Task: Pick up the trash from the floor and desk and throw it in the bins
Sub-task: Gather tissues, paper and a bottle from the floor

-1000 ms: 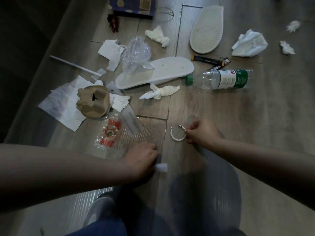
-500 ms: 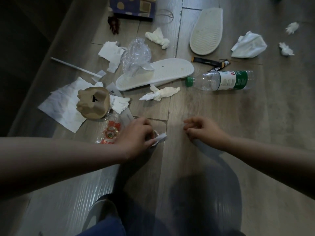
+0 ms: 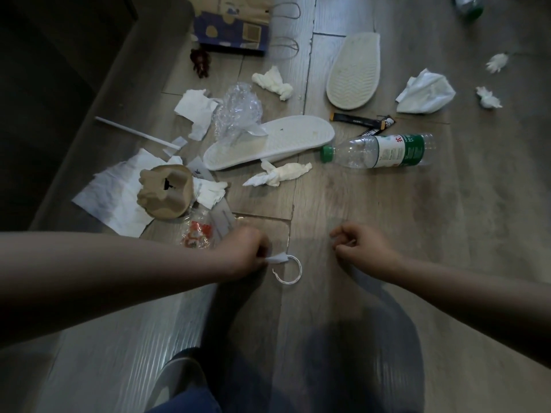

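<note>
My left hand (image 3: 241,254) pinches a small paper scrap (image 3: 277,258), and a thin white ring (image 3: 287,269) sits right at its tip. I think I keep both in one hand to carry together. My right hand (image 3: 363,251) is curled up with nothing inside, free to grab more. A bottle (image 3: 378,150) and a tissue (image 3: 280,174) lie on the floor (image 3: 387,219) ahead

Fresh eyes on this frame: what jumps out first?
Litter covers the grey wood floor: a white flat slipper at centre, a clear green-capped plastic bottle on its side to its right, a crushed brown cardboard tray at left. Lower down, the left hand pinches a small white paper scrap beside a thin white ring.
</note>
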`<state>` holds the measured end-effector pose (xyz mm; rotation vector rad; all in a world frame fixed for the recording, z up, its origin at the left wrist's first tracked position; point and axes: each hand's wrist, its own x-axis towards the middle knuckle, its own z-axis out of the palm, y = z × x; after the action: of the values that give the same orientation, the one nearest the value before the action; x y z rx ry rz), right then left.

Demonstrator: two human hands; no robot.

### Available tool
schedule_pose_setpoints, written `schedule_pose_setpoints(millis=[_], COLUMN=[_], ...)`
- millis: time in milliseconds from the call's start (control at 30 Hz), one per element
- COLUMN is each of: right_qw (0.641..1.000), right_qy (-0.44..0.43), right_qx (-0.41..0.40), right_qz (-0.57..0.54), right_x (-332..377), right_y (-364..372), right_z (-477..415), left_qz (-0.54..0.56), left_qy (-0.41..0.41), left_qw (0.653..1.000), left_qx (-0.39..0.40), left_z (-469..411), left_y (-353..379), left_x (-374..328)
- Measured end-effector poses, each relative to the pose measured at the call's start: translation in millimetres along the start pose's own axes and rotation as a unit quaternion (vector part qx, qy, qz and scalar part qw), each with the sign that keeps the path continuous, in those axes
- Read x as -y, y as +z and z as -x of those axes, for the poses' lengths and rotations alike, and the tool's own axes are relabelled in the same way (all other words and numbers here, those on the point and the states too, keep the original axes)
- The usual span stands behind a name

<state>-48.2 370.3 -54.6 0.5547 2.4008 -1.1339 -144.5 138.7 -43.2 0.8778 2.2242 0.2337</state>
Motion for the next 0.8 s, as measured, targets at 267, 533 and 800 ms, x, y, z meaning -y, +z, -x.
schedule_pose_setpoints(millis=[267,533,800], right_qw=[0.998,0.999,0.999], right_qy=[0.0,0.013,0.014], right_qx=[0.002,0.001,-0.011], right_qz=[0.06,0.052,0.038], right_x=[10,15,7], right_y=[1,4,-1], right_z=[-3,5,17], left_qz=[0.09,-0.169,-0.17], left_qy=[0.005,0.184,0.253], left_qw=[0.988,0.967,0.952], left_qx=[-0.122,-0.041,-0.02], left_z=[34,7,-9], left_y=[8,20,20], left_x=[22,-12,-27])
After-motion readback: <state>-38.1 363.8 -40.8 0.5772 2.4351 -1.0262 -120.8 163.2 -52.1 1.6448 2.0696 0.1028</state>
